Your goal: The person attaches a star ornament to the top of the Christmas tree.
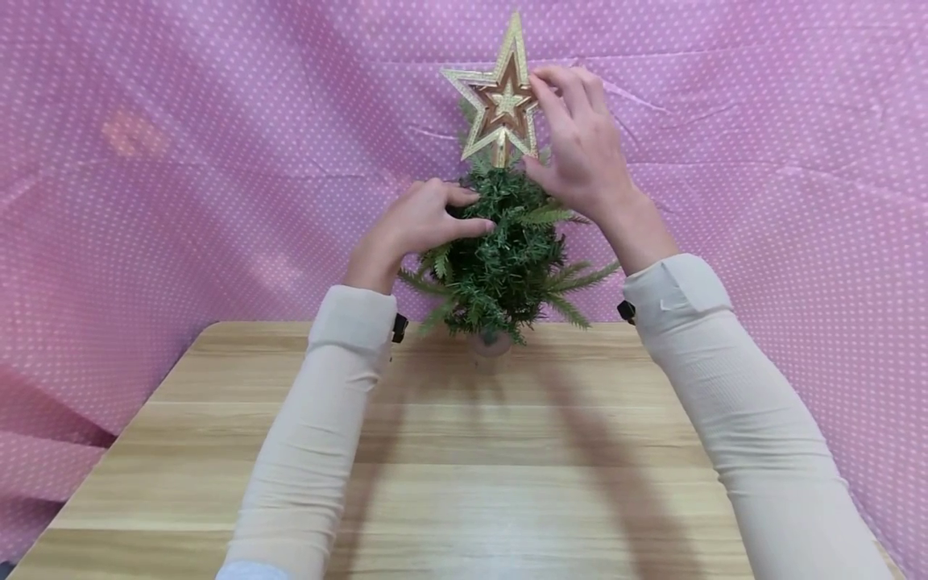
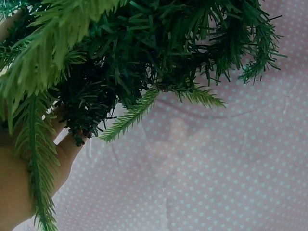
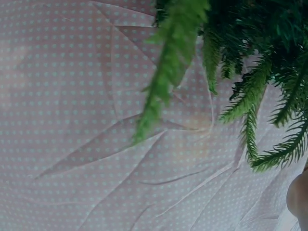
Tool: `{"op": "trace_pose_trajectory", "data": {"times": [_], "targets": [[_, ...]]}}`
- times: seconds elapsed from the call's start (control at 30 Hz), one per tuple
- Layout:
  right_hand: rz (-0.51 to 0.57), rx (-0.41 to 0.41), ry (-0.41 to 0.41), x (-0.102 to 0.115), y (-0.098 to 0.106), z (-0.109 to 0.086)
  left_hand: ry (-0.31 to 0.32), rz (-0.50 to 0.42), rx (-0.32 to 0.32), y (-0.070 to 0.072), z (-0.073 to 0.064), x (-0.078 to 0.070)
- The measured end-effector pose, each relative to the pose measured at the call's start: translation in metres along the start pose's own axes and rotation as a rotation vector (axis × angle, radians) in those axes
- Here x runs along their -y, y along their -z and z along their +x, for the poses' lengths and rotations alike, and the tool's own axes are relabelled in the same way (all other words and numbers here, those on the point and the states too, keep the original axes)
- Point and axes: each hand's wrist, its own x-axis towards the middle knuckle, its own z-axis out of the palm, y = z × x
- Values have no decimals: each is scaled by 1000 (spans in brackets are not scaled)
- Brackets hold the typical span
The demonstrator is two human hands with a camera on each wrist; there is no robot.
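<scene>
A small artificial Christmas tree (image 1: 500, 262) stands upright at the table's far edge. On its top sits a gold star tree topper (image 1: 507, 103), with one star outline nested inside another. My right hand (image 1: 583, 141) holds the star by its right side, fingertips on the upper edge and thumb by the lower right point. Lower down, my left hand (image 1: 420, 217) grips the tree's upper branches from the left, its fingertips partly hidden among the needles. In the left wrist view, green sprigs (image 2: 36, 159) overlap that hand. Tree branches (image 3: 245, 91) fill the upper right of the right wrist view.
The wood-grain table (image 1: 464, 499) reaches from the front to the tree's pale round base (image 1: 491, 346). Pink polka-dot cloth (image 1: 254, 161) hangs behind and at both sides. Light sprigs (image 1: 580, 278) stick out from the tree's sides.
</scene>
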Motion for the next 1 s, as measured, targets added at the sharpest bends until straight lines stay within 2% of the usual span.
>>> {"op": "trace_pose_trajectory", "data": {"times": [0.17,0.33,0.7,0.83,1.0], "targets": [[8,-26,1,-1,-1,-4,4,50,-5,1,1,-3],[-5,-57,41,-1,-2,-3,3,112,-33,5,3,-6],[-5,-68,24,0,8,-3,10,284,-167,17,-2,-15],[-5,-65,17,-1,11,-6,39,303,-181,24,-7,-16],[10,-35,-16,-2,16,-11,47,306,-202,29,-14,-11]]}}
